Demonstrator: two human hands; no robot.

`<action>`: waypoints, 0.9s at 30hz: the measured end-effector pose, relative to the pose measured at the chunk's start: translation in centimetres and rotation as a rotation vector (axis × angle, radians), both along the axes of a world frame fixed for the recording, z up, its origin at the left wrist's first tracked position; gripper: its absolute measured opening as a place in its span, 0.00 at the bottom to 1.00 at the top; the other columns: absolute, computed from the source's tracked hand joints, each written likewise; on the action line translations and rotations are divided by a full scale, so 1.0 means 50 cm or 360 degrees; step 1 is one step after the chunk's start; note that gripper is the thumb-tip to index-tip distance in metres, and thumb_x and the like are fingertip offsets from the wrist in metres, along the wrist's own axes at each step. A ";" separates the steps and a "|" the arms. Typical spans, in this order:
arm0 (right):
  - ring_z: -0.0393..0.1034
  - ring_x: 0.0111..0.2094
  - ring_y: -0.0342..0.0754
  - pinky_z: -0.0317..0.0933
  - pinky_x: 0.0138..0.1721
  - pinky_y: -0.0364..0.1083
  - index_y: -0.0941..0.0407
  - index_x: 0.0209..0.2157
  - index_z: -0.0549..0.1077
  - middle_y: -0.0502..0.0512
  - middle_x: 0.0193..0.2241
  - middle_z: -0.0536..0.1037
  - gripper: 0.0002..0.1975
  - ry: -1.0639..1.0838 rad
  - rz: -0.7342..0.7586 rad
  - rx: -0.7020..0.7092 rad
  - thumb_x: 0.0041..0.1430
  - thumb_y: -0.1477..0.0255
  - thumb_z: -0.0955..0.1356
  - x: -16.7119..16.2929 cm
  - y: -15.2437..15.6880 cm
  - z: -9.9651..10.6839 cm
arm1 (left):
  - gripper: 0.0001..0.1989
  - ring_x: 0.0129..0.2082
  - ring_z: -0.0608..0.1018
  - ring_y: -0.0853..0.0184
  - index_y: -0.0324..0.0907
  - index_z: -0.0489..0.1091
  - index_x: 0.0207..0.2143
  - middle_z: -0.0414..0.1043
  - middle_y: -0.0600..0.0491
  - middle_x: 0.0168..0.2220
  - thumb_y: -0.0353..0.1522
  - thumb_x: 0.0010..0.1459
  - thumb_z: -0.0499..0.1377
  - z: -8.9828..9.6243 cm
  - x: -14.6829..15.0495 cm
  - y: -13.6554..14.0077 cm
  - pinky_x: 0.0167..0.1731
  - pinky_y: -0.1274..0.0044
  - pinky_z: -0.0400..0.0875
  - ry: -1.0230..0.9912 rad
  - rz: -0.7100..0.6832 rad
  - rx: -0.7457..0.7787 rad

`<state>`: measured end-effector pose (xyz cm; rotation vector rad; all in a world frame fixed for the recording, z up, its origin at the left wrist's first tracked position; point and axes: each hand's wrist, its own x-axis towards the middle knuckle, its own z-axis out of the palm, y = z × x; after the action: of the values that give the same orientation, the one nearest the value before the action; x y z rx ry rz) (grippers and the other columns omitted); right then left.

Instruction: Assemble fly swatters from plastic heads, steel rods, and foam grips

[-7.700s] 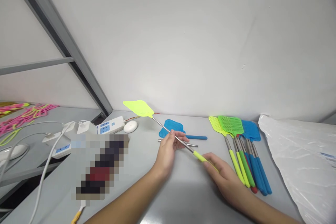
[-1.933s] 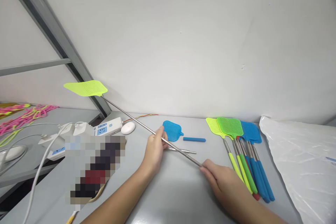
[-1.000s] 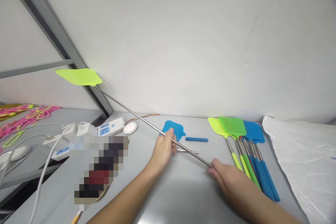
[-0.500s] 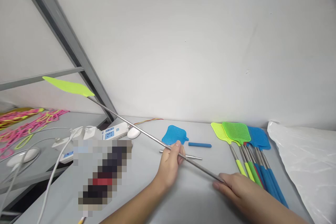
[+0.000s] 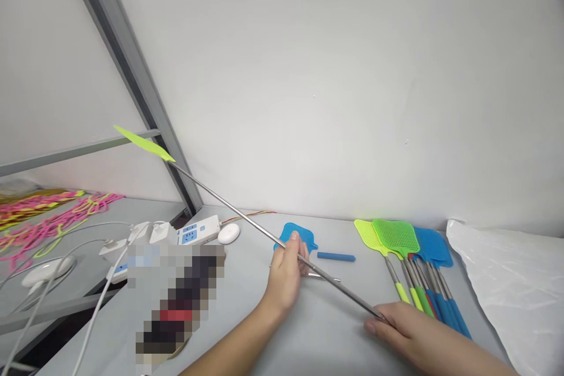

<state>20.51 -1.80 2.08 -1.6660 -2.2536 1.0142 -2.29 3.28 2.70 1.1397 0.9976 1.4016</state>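
Observation:
A fly swatter [image 5: 229,206] with a yellow-green head and a long, thin metal telescopic rod slants across the view, its head raised at the left and seen nearly edge-on. My left hand [image 5: 282,279] pinches the rod partway along, thumb on top. Closed around the lower end is my right hand [image 5: 409,326]; whatever grip sits inside it is hidden. Behind my left hand, on the table, lies a loose blue swatter head [image 5: 299,230]. Beside it are a blue handle sleeve [image 5: 336,257] and a short metal rod [image 5: 325,277], partly covered by my left hand.
Several swatters with green [image 5: 396,236] and blue heads lie bunched at right, beside a white plastic bag [image 5: 511,276]. Left are a power strip [image 5: 200,230], a white mouse-like object [image 5: 228,234], cables, a pixelated patch [image 5: 185,299] and pink-yellow cords [image 5: 70,217]. A wall stands behind.
The held swatter's head has shifted right in view and turned more edge-on. Both hands keep their hold on the rod. The whole view has shifted slightly, with the table lower in it.

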 end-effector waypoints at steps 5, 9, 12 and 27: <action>0.66 0.27 0.47 0.55 0.27 0.43 0.54 0.24 0.68 0.53 0.26 0.75 0.21 -0.0063 -0.0010 0.0044 0.64 0.57 0.57 -0.016 -0.003 0.024 | 0.25 0.19 0.53 0.73 0.42 0.52 0.19 0.49 0.59 0.18 0.49 0.62 0.46 0.009 0.000 0.007 0.20 0.79 0.50 -0.0040 -0.0131 -0.0002; 0.66 0.27 0.47 0.52 0.27 0.43 0.55 0.23 0.63 0.54 0.25 0.73 0.21 -0.0097 0.0048 0.0073 0.65 0.59 0.55 -0.042 -0.001 0.014 | 0.22 0.22 0.59 0.73 0.41 0.58 0.25 0.57 0.58 0.21 0.49 0.63 0.46 0.001 0.015 -0.023 0.23 0.79 0.55 0.0083 -0.0281 -0.0007; 0.65 0.26 0.46 0.48 0.26 0.44 0.55 0.23 0.62 0.53 0.24 0.73 0.20 -0.0103 0.0059 0.0162 0.65 0.60 0.55 -0.050 0.002 -0.003 | 0.22 0.21 0.61 0.73 0.41 0.61 0.27 0.57 0.58 0.19 0.48 0.63 0.45 -0.006 0.026 -0.041 0.23 0.80 0.56 0.0195 -0.0351 -0.0046; 0.66 0.27 0.47 0.47 0.27 0.42 0.54 0.27 0.59 0.51 0.27 0.74 0.18 0.0001 -0.0149 0.0435 0.67 0.59 0.55 -0.037 0.018 0.011 | 0.23 0.16 0.55 0.76 0.41 0.60 0.25 0.51 0.61 0.18 0.50 0.60 0.49 0.056 0.022 0.028 0.16 0.83 0.51 -0.0083 0.0025 -0.0009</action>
<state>18.66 -0.89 2.64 -1.6334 -2.1745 0.6518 -1.17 4.69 5.48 1.0881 0.9750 1.4331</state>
